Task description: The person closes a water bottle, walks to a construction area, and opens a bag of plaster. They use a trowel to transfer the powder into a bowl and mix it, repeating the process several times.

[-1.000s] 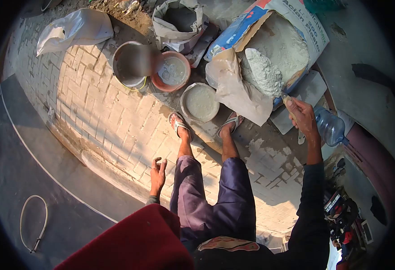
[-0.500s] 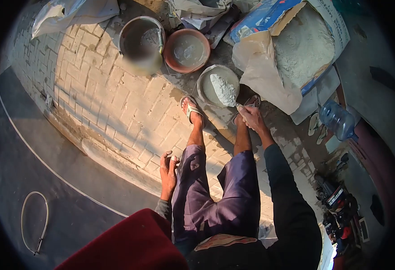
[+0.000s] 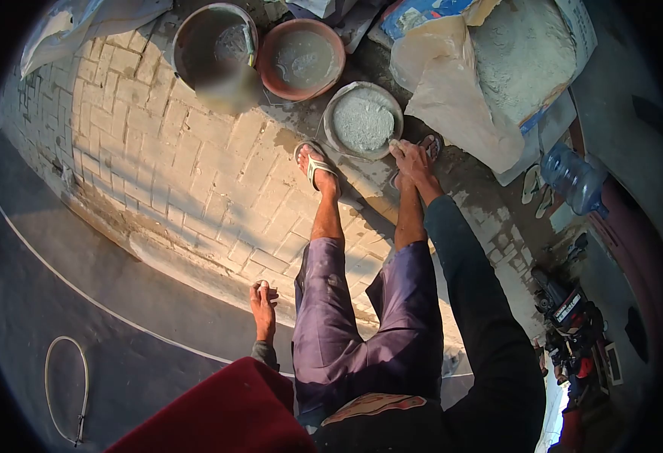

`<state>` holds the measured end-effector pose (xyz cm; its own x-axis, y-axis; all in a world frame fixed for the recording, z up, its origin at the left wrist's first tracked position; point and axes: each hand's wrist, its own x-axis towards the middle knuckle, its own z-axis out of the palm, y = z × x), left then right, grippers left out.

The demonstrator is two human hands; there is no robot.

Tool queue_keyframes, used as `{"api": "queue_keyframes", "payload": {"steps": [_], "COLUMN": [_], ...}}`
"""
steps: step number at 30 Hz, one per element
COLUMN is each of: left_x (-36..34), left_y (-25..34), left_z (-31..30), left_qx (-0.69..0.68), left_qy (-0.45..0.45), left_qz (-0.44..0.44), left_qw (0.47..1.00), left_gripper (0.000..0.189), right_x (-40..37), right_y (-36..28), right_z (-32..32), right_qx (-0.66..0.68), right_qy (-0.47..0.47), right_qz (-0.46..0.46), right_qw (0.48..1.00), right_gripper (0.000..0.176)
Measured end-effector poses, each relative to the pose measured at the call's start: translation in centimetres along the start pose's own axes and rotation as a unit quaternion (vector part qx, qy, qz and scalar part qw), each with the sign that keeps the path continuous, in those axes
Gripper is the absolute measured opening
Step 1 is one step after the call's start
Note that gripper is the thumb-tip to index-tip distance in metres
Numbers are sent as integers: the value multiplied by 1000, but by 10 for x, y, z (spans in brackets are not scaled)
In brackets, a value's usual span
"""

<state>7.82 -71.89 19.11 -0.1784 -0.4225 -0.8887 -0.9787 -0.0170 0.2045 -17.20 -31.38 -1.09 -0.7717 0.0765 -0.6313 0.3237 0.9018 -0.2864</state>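
Note:
My right hand (image 3: 416,161) is closed at the near rim of a small round bowl (image 3: 336,148). It grips a trowel whose handle is mostly covered by my fingers. Pale grey powder (image 3: 363,119) is heaped inside the bowl, and the trowel's blade cannot be made out against it. My left hand (image 3: 263,311) hangs beside my left knee, fingers loosely bent and apart, with nothing visible in it. To the right of the bowl stands a large torn-open paper sack (image 3: 452,113) full of the same pale powder (image 3: 524,60).
A terracotta-coloured basin (image 3: 269,79) and a dark bucket (image 3: 184,60), partly blurred, stand left of the bowl. My sandalled feet (image 3: 318,170) are close to it on brick paving (image 3: 188,166). On the right lie a clear water jug (image 3: 575,180) and sandals (image 3: 531,183). A hose loop (image 3: 48,377) lies lower left.
The powder-loaded trowel was over the bowl; now the powder fills much of the bowl. My right hand has shifted slightly up and left in view, and my left hand down and left.

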Motion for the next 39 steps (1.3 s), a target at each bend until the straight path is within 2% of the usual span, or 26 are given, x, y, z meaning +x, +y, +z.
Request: {"api": "queue_keyframes", "payload": {"steps": [2,6,8,12,15,17,21,24,26,27,30,32,33,35,39], "left_x": [-1,0,1,-2,-4,-6,0,6,8,9,18,26,32,46,74], "left_y": [8,30,41,58,58,53,44,41,49,53,73,82,85,91,116], "left_z": [9,21,29,41,42,44,51,53,56,58,68,79,88,105,141], "left_qx": [-3,-5,-38,-45,-28,-31,-23,-13,-15,-18,-23,-33,-35,-35,-19], "left_qy": [-1,-15,-19,-22,-30,-28,-32,-33,-28,-26,-33,-42,-41,-64,-79], "left_qz": [-1,22,33,58,51,60,39,41,45,49,67,82,81,114,138], "left_qw": [1000,1000,999,997,998,997,998,999,998,998,997,995,995,991,987], "left_gripper": [48,48,50,50,47,46,45,45,46,46,49,50,50,49,49], "right_x": [4,1,-9,-18,-31,-31,-34,-24,-16,-19,-28,-21,-12,12,20], "right_y": [-12,4,12,9,10,14,16,23,15,11,-5,1,2,-1,11], "right_z": [-17,-11,-5,-13,-16,-16,7,21,8,-5,-35,-26,-23,-20,17], "right_qx": [-6,-33,-102,-63,-105,-82,-114,-104,-72,-71,-52,-159,-160,-165,-228], "right_qy": [-66,-66,23,10,31,-32,-29,11,-78,-78,-61,117,117,45,68], "right_qz": [37,0,-64,-17,-51,-43,-78,-72,47,45,65,-10,-11,-4,-6], "right_qw": [997,997,992,998,993,995,990,992,993,993,995,980,980,985,971], "right_gripper": [50,50,48,42,43,48,47,48,50,50,47,41,41,36,38]}}
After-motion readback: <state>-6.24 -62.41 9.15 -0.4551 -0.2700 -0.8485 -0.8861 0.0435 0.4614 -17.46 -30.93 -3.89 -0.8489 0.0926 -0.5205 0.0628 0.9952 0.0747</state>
